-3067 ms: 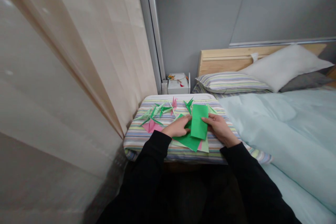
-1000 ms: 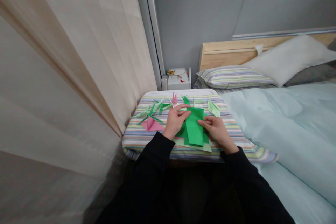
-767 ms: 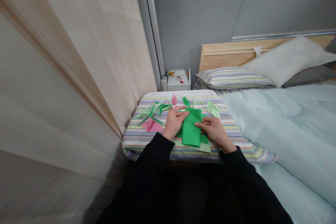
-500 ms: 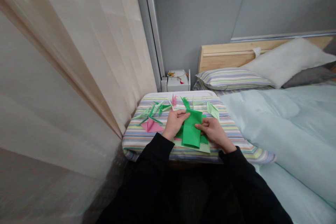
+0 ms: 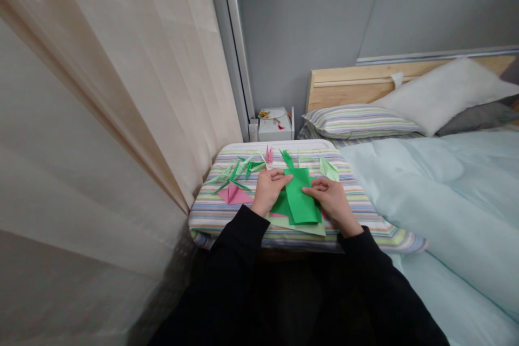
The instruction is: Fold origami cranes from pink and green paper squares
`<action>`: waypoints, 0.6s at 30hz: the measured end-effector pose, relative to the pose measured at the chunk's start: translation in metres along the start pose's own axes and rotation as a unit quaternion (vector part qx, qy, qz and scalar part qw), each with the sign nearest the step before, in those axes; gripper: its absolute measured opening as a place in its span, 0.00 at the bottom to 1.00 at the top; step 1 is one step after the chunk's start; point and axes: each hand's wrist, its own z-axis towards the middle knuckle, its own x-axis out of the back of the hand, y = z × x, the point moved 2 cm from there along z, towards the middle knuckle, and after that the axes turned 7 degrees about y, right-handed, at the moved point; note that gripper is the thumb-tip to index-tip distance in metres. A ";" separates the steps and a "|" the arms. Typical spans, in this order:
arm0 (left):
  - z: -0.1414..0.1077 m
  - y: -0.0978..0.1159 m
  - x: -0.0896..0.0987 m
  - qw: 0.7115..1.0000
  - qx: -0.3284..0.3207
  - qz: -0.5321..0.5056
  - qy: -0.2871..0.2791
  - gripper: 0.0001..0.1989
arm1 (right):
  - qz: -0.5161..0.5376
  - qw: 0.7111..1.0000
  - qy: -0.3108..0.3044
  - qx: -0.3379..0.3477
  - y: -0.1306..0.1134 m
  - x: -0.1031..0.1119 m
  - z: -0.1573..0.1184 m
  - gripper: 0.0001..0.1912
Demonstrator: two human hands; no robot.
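Observation:
A bright green sheet of origami paper (image 5: 301, 198), folded into an upright rectangle, is held between my two hands. My left hand (image 5: 269, 190) pinches its upper left edge between thumb and fingers. At the right edge, my right hand (image 5: 327, 197) grips it with the thumb on top. Beneath lie more sheets, among them a pale green sheet (image 5: 298, 225) whose lower edge sticks out, and bits of pink. Folded paper cranes in green (image 5: 234, 175) and pink (image 5: 269, 155) stand left of and behind my hands. A pink folded piece (image 5: 234, 193) sits beside my left wrist.
The small table wears a striped cloth (image 5: 206, 216). A pale green folded piece (image 5: 328, 168) lies at its back right. A beige curtain (image 5: 162, 92) hangs close on the left. On the right is a bed with a light blue quilt (image 5: 438, 184); a white box (image 5: 275, 127) stands behind.
The green paper has tilted, its lower end swinging right and down closer to the sheets beneath. My right hand has shifted slightly with it; my left hand stays nearly in place.

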 end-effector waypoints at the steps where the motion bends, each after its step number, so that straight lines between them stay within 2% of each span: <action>1: 0.000 0.000 0.000 1.000 -0.001 0.005 0.000 0.19 | -0.005 1.000 0.001 0.000 0.000 0.000 0.000 0.24; 11: -0.001 0.001 -0.001 1.000 0.006 0.012 0.006 0.19 | -0.011 1.000 0.015 -0.004 0.002 0.001 -0.001 0.24; 18: -0.001 0.000 -0.001 1.000 0.000 0.013 0.005 0.18 | 0.003 1.000 -0.017 0.008 -0.001 0.001 -0.002 0.24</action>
